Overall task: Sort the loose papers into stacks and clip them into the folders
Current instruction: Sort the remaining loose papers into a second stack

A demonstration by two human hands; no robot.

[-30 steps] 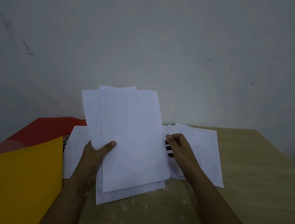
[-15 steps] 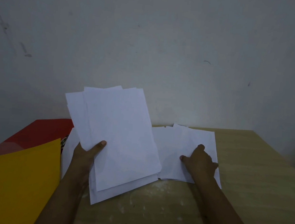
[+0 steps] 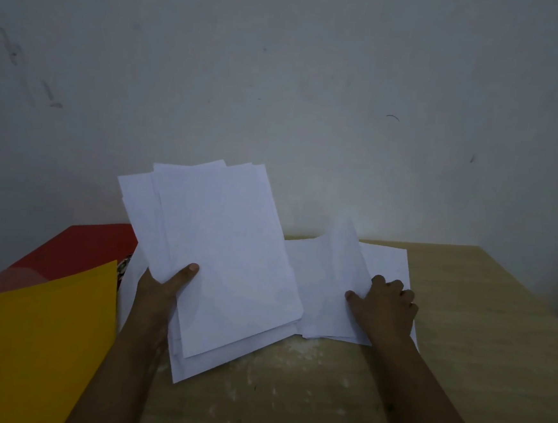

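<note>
Left of the left hand (image 3: pixel 159 288), a yellow folder (image 3: pixel 34 335) lies flat on the wooden table (image 3: pixel 459 359), overlapping a red folder (image 3: pixel 78 245) behind it. The left hand grips a sheaf of white papers (image 3: pixel 221 250), thumb on the front face and the other fingers hidden behind; the sheets are raised off the table, long axis running up and away toward the wall (image 3: pixel 281 78), tops leaning slightly left. To its right, a flat stack of papers (image 3: pixel 387 263) lies on the table, long axis pointing away. The right hand (image 3: pixel 385 306) rests on that stack with fingers curled, pinching one sheet (image 3: pixel 336 266) whose far end lifts upward.
</note>
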